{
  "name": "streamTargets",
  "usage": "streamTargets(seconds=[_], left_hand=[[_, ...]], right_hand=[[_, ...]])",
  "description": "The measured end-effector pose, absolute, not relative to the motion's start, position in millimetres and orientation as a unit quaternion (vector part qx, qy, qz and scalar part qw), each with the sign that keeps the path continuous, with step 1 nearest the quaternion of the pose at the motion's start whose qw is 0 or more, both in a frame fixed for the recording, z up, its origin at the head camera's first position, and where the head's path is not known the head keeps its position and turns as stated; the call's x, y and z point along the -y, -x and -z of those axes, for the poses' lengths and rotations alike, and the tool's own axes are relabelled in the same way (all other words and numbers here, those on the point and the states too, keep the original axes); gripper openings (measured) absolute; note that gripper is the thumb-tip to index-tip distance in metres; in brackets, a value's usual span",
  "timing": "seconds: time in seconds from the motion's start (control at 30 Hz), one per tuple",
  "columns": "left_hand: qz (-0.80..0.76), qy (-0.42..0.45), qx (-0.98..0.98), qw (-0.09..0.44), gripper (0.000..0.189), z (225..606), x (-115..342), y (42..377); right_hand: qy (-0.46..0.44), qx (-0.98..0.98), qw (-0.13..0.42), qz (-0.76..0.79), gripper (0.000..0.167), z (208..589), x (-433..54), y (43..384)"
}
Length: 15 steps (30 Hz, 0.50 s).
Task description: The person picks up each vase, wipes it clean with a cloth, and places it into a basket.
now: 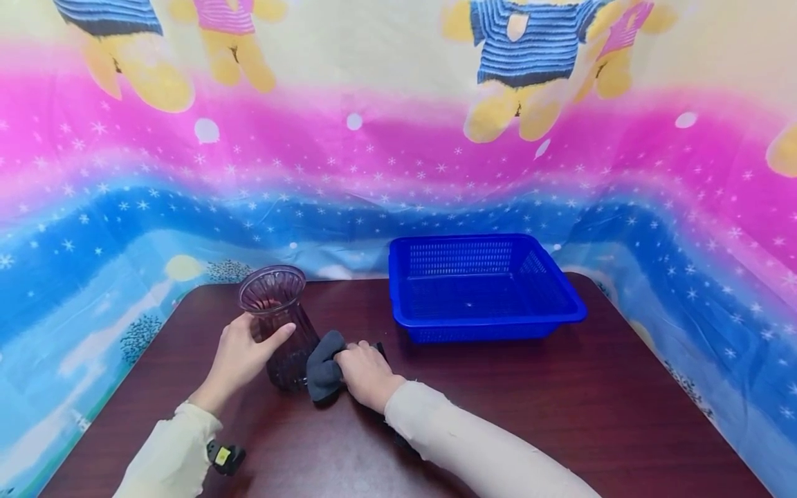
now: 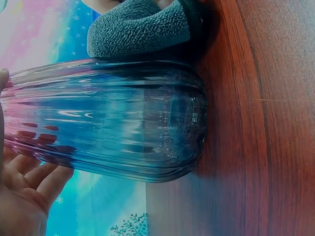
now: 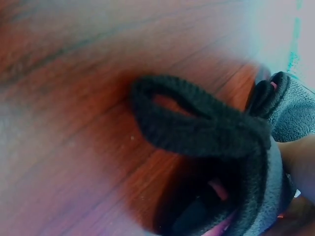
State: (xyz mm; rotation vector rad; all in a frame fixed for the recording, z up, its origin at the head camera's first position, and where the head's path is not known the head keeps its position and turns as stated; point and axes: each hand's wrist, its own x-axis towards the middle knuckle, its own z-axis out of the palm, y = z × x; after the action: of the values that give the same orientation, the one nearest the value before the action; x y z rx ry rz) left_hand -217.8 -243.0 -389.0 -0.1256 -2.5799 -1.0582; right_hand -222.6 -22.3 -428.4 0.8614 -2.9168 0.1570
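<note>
A tall, ribbed, purple-tinted glass vase [image 1: 289,349] with a flared rim is at the left of the table, its base close to the tabletop. My left hand [image 1: 239,356] holds it just below the rim, thumb on the near side; in the left wrist view the fingers [image 2: 51,184] curve around the glass. My right hand [image 1: 367,373] grips a bunched dark grey towel [image 1: 326,363] beside the vase's lower right side. The towel's fuzzy pile [image 2: 140,29] shows right along the glass in the left wrist view. A dark edge loop [image 3: 197,130] of it hangs out in the right wrist view.
A blue plastic basket [image 1: 492,321] with slotted walls stands at the back right of the dark wooden table [image 1: 529,415]. A printed cloth backdrop [image 1: 373,166] surrounds the table's back and sides. A black strap device [image 1: 225,458] is on the left wrist.
</note>
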Motion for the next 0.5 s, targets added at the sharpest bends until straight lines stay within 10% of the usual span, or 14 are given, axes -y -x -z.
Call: streamTargets(seconds=[0.5], left_hand=[[0.371, 0.045, 0.909, 0.184, 0.047, 390.1, 241.6, 218.1]], right_hand=[[-0.299, 0.952, 0.051, -0.046, 0.012, 428.5, 18.1, 225.4]])
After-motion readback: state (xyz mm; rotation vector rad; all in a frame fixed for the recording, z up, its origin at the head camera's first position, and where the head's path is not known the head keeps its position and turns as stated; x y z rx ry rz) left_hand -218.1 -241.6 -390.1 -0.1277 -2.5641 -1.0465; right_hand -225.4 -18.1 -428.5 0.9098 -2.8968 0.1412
